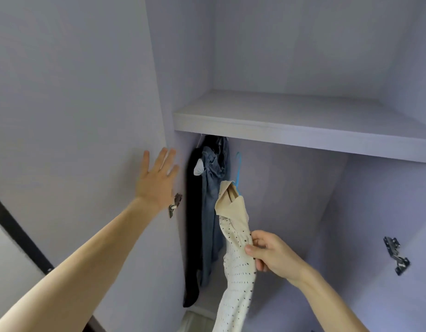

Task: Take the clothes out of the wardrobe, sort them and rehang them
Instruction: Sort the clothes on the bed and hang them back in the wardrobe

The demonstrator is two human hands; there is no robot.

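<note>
A cream dotted garment (237, 267) with a beige collar hangs from a blue hanger (238, 172) inside the wardrobe. My right hand (270, 255) pinches the garment at its middle, thumb on the fabric. To its left hang blue jeans (213, 188) and a dark garment (192, 224), tight against the left wall under the shelf. My left hand (157, 179) is raised with straight spread fingers in front of the open left door (75, 116); whether it touches the door is unclear. The rail is hidden behind the shelf.
A pale shelf (303, 125) spans the wardrobe above the clothes. Metal hinges sit on the left door (174, 204) and on the right side (396, 257). The hanging space right of the blue hanger holds nothing visible.
</note>
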